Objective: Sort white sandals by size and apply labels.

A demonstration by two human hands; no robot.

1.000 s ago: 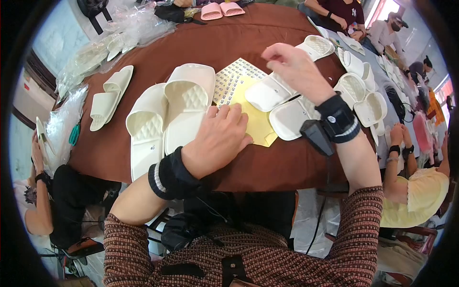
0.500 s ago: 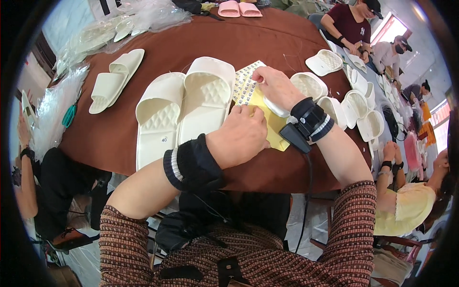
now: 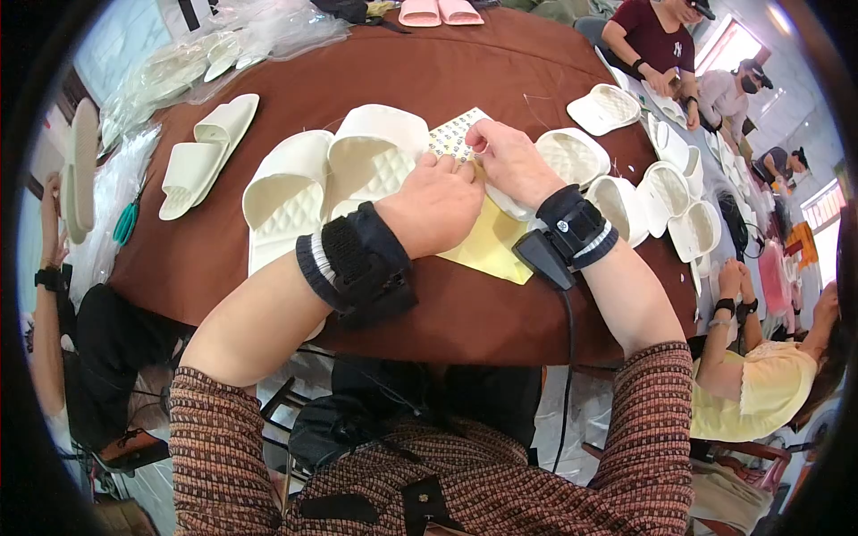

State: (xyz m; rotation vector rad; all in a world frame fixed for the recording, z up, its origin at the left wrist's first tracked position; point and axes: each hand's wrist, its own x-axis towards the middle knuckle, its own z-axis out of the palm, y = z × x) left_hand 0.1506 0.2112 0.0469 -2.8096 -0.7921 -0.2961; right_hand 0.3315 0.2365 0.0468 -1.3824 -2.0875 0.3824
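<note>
Head view: left hand and right hand, fingers curled, pinch one sticker sheet over one yellow sheet on the brown tabletop. Two white slippers lie beside them; two pink slippers sit far back.

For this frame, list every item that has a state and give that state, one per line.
Left hand: fingers curled, pressing the patterned sticker sheet.
Right hand: pinching at that sheet's edge.
Yellow paper sheet: flat, partly covered.
Cream quilted foam slipper pair: sole-down, side by side.
Green-handled scissors: lying untouched.
</note>
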